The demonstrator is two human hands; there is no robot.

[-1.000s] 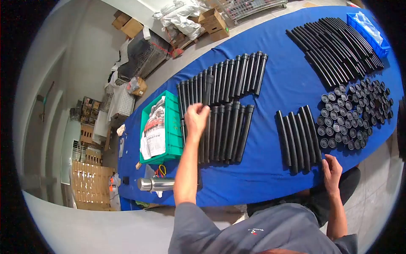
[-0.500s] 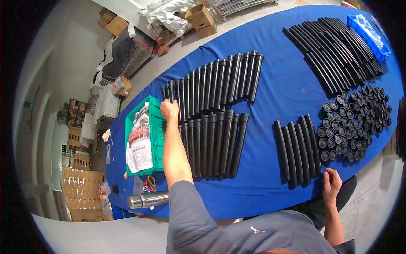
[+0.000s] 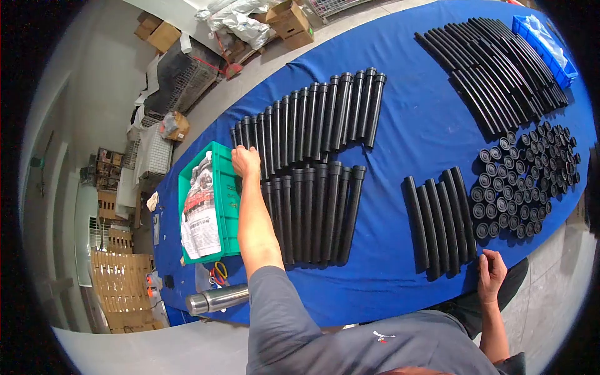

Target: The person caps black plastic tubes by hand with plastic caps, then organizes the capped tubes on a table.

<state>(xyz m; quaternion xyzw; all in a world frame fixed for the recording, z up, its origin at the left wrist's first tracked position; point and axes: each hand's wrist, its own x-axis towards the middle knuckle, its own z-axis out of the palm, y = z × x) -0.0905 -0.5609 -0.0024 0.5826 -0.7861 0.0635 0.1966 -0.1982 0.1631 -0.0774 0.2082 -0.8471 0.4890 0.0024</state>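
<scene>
My left hand (image 3: 246,162) is closed over the leftmost of the capped black tubes (image 3: 294,128) in the upper row, its fingers curled round a tube and hiding its lower part. Just left of this hand stands a green crate (image 3: 230,212) with a folded newspaper (image 3: 201,215) in it. Below my left hand lies a second row of capped black tubes (image 3: 309,212). My right hand (image 3: 492,273) rests at the table's near edge, loosely bent and apparently holding nothing. Near it lie several uncapped black tubes (image 3: 442,225) and many round black caps (image 3: 509,187).
The table has a blue cloth (image 3: 387,250). A steel flask (image 3: 219,299) and scissors with coloured handles (image 3: 219,273) lie at its near left. At far right are thin black tubes (image 3: 494,75) and a blue bin (image 3: 562,72). Cardboard boxes (image 3: 290,24) stand behind.
My left hand has shifted slightly left and stays at the end of the upper row. The whole view has turned a little. My right hand stays in place.
</scene>
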